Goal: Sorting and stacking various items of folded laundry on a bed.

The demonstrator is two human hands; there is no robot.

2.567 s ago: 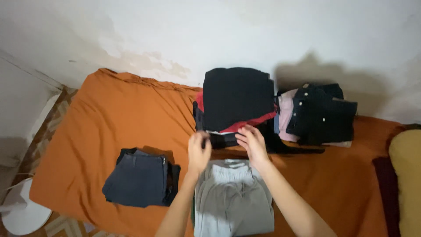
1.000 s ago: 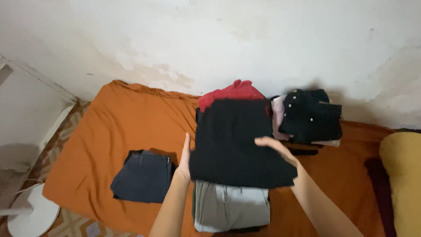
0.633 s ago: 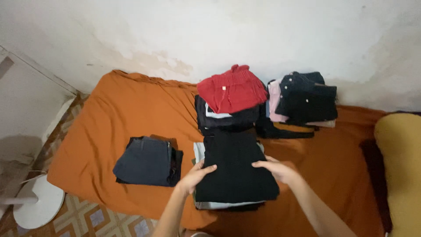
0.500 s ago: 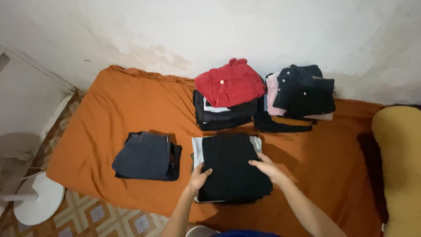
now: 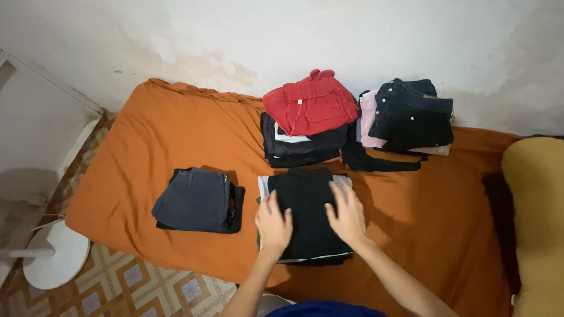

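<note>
A folded black garment (image 5: 308, 202) lies on top of a folded grey one whose edge (image 5: 264, 185) shows at its left, near the front of an orange mattress (image 5: 170, 141). My left hand (image 5: 273, 225) rests flat on the black garment's left side, fingers spread. My right hand (image 5: 348, 215) presses flat on its right side. Neither hand grips anything. Behind it stands a stack of dark folded clothes topped by a red garment (image 5: 310, 107).
A second stack with a dark buttoned garment (image 5: 413, 114) over pink cloth stands at the back right. Folded dark blue jeans (image 5: 197, 200) lie to the left. A yellow cushion (image 5: 537, 217) is at the right, a white fan base (image 5: 56, 261) on the tiled floor at the left.
The black garment came off the back stack, uncovering the red one, and was laid on the grey garment. My hands have slid from its lower edges onto its top, lying flat.
</note>
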